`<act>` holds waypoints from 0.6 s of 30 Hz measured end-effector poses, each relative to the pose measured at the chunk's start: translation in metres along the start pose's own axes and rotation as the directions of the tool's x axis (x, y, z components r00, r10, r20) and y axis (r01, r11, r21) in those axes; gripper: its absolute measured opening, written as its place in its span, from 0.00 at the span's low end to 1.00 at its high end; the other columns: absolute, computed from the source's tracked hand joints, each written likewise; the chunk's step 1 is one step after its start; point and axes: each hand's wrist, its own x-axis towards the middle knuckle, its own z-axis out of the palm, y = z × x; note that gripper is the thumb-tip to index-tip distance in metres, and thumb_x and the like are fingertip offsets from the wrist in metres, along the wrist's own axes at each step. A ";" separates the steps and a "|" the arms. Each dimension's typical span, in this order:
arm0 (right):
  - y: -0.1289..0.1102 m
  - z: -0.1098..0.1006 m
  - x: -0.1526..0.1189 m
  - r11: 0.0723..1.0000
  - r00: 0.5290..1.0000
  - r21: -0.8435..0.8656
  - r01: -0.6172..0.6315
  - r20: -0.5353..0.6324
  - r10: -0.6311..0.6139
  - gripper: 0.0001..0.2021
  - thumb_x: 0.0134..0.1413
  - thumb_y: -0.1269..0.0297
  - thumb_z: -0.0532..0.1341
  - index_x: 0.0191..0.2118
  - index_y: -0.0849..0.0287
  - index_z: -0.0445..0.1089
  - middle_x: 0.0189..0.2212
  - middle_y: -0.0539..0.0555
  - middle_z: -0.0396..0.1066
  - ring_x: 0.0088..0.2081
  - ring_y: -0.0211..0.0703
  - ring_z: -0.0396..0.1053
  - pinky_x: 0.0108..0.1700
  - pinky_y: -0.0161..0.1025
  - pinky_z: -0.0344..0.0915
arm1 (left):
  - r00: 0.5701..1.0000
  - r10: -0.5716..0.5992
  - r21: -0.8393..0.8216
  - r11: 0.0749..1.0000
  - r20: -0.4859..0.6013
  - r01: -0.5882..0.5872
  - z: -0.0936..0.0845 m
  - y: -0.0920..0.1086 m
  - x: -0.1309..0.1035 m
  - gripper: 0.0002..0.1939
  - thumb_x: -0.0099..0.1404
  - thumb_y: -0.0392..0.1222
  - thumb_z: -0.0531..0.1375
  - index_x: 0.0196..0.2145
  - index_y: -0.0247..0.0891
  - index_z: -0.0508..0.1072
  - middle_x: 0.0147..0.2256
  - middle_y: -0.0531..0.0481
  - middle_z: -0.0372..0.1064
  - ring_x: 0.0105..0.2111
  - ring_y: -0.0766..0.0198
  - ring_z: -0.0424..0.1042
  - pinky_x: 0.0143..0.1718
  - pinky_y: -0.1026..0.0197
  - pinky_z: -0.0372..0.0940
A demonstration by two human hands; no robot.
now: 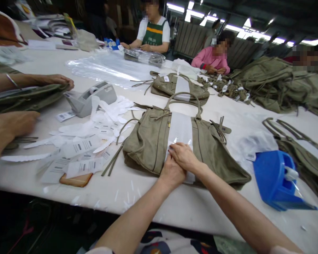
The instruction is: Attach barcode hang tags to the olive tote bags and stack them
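Note:
An olive-green handbag (151, 141) lies on the white table in front of me, its handles toward the far side. A white strip (180, 123) runs down the middle of the bag, with shiny clear tape near its lower part. My right hand (184, 157) lies flat over the fingers of my left hand (172, 173), and both rest on the lower part of the strip. Most of the left hand's fingers are hidden beneath the right.
Left are a grey tape dispenser (95, 98), a pile of printed labels (79, 148) and a co-worker's hands on another bag. A blue dispenser (272, 180) stands right. A second strapped bag (169, 86), plastic sheets (106, 68), heaped bags (270, 81) and people are beyond.

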 end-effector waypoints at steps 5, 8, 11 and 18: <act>-0.010 -0.013 -0.006 0.983 0.997 0.179 0.049 0.057 -0.060 0.16 0.62 0.61 0.47 0.45 0.64 0.66 0.39 0.59 0.71 0.45 0.45 0.67 0.48 0.41 0.57 | 0.995 0.034 0.024 0.999 0.095 -0.037 0.001 0.000 0.001 0.20 0.62 0.34 0.48 0.52 0.34 0.63 0.49 0.41 0.65 0.50 0.53 0.62 0.51 0.50 0.57; 0.003 -0.025 -0.024 0.923 1.000 0.385 0.022 -0.020 -0.016 0.17 0.61 0.63 0.48 0.52 0.63 0.62 0.43 0.58 0.70 0.45 0.42 0.67 0.46 0.37 0.61 | 1.000 -0.002 -0.009 1.000 0.031 0.002 0.000 -0.001 0.000 0.17 0.63 0.35 0.49 0.50 0.32 0.64 0.45 0.41 0.67 0.47 0.55 0.64 0.48 0.52 0.59; 0.021 -0.020 -0.065 0.967 0.969 0.254 0.006 -0.242 0.058 0.17 0.61 0.62 0.48 0.51 0.63 0.63 0.44 0.59 0.70 0.45 0.44 0.67 0.47 0.41 0.61 | 0.997 -0.037 -0.047 0.998 -0.061 0.034 -0.004 -0.002 -0.001 0.14 0.64 0.37 0.49 0.47 0.33 0.64 0.44 0.42 0.66 0.47 0.58 0.64 0.48 0.54 0.60; 0.038 0.041 -0.138 0.957 0.929 -0.282 0.063 -0.334 -0.160 0.31 0.54 0.50 0.55 0.56 0.70 0.57 0.54 0.68 0.59 0.56 0.56 0.56 0.56 0.54 0.51 | 0.999 0.031 0.033 0.999 0.036 -0.033 -0.024 -0.003 -0.010 0.11 0.65 0.41 0.48 0.41 0.35 0.66 0.41 0.44 0.65 0.44 0.59 0.64 0.47 0.54 0.61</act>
